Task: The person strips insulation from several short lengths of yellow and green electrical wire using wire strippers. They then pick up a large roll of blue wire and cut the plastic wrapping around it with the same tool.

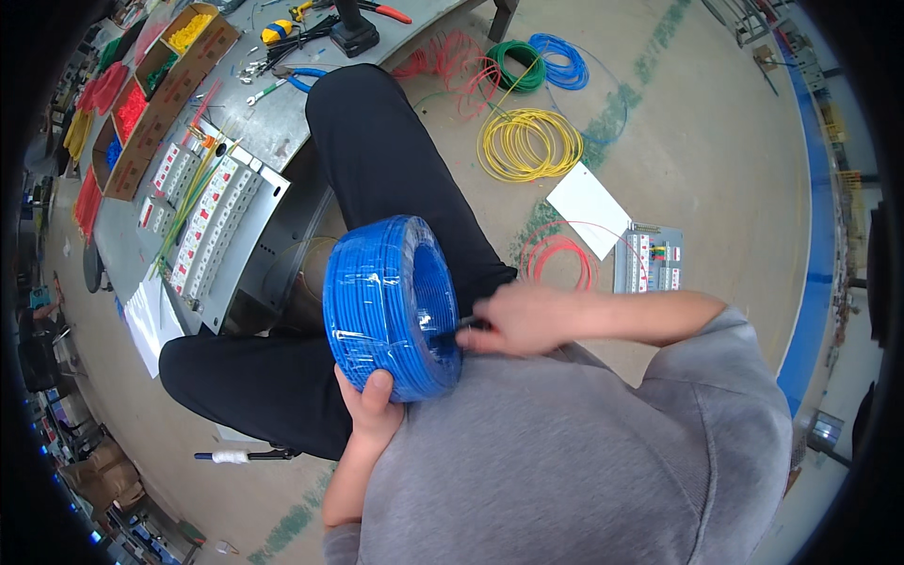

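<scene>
A thick coil of blue wire (372,306), wrapped in clear plastic film, rests over my lap, tilted so its hollow centre faces right. From beneath, my left hand (370,407) grips its lower edge, the thumb pressed on the outside. My right hand (518,318), smeared by motion, is at the coil's right rim by the opening. Its fingers are closed round a slim dark tool (474,325) whose tip points into the opening; its kind cannot be made out.
A metal workbench (282,122) at upper left bears rows of circuit breakers (215,226), a cardboard parts tray (160,104), pliers (303,77) and a drill (354,34). On the floor lie yellow (530,144), green (516,66) and red wire coils (560,264), a white sheet (589,209) and a breaker panel (650,262).
</scene>
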`<state>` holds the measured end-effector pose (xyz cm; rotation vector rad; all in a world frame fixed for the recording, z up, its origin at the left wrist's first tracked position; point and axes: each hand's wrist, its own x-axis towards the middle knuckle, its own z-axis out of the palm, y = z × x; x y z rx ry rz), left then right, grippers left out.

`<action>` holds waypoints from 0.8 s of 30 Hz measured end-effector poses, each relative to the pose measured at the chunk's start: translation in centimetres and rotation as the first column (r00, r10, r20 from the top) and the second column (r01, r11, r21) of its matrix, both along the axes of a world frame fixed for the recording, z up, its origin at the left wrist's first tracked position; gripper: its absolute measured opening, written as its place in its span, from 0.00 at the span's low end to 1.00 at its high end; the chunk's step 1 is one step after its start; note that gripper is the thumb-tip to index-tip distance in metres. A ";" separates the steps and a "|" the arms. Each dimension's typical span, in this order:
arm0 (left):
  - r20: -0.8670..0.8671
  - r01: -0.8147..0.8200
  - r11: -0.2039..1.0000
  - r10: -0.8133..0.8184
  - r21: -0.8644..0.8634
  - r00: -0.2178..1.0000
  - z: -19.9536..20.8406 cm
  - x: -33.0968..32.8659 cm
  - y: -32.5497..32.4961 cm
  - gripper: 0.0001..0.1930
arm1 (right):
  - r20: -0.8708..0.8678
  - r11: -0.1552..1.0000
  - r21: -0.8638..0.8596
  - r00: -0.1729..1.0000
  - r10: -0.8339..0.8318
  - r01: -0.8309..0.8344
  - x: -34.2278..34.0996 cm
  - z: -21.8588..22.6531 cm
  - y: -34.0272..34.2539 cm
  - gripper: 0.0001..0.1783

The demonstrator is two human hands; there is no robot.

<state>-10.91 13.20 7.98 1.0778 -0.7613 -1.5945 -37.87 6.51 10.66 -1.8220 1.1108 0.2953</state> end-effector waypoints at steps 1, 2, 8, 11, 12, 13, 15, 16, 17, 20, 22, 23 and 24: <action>0.010 0.004 1.000 -0.004 0.001 1.000 0.1 0.0 0.0 0.46 | -0.111 0.996 -0.094 0.994 -0.014 0.004 0.0 -0.2 -1.1 0.41; 0.015 0.012 1.000 -0.012 0.001 1.000 0.2 -0.1 -0.2 0.46 | -0.075 0.960 -0.267 0.991 -0.109 0.086 -0.4 -2.0 -1.6 0.38; -0.042 -0.007 1.000 0.008 0.016 0.999 -0.5 0.7 -0.6 0.45 | -0.066 0.997 0.001 0.994 -0.081 0.082 0.5 -1.3 0.0 0.43; -0.056 -0.027 1.000 0.026 -0.009 0.998 -1.2 0.9 -0.1 0.44 | 0.074 0.977 0.212 0.997 0.013 -0.028 -0.1 -0.8 0.4 0.44; -0.059 -0.038 0.999 0.037 -0.022 0.998 -1.3 0.8 0.1 0.44 | -0.012 0.993 0.114 1.000 -0.003 0.004 0.1 -0.7 -0.3 0.43; -0.048 -0.030 0.999 0.029 -0.022 0.998 -1.3 0.7 0.2 0.44 | -0.095 1.000 0.013 0.995 -0.026 0.028 0.3 -0.7 -1.3 0.43; -0.033 -0.016 0.999 0.015 -0.034 0.999 -0.8 0.5 -0.6 0.44 | -0.118 0.909 -0.415 0.988 -0.102 0.044 0.1 -2.0 -2.8 0.37; -0.036 -0.010 1.000 0.009 -0.026 0.999 -0.6 0.5 -0.7 0.44 | -0.122 0.874 -0.486 0.988 -0.099 0.027 0.0 -2.3 -2.8 0.37; -0.036 -0.009 1.000 0.008 -0.016 0.999 -0.6 0.6 -0.8 0.44 | -0.124 0.834 -0.551 0.988 -0.090 0.007 0.2 -2.5 -2.8 0.37; -0.058 -0.009 1.000 0.009 0.001 0.998 -0.5 0.6 -0.8 0.45 | -0.193 0.904 -0.423 0.970 -0.149 0.054 0.9 -1.6 -1.1 0.38; -0.067 0.010 1.000 -0.009 0.005 0.998 -0.6 0.7 -0.5 0.45 | -0.048 0.998 -0.014 0.997 -0.060 0.059 1.0 -0.4 0.4 0.41; -0.067 0.029 1.000 -0.029 0.000 0.997 -0.7 0.9 -0.5 0.45 | 0.122 0.984 0.174 0.991 -0.059 0.037 0.7 0.0 0.8 0.43; -0.067 0.049 0.999 -0.049 -0.006 0.997 -0.7 1.0 -0.4 0.45 | 0.115 0.955 0.296 0.991 -0.063 0.026 0.6 -0.8 0.8 0.43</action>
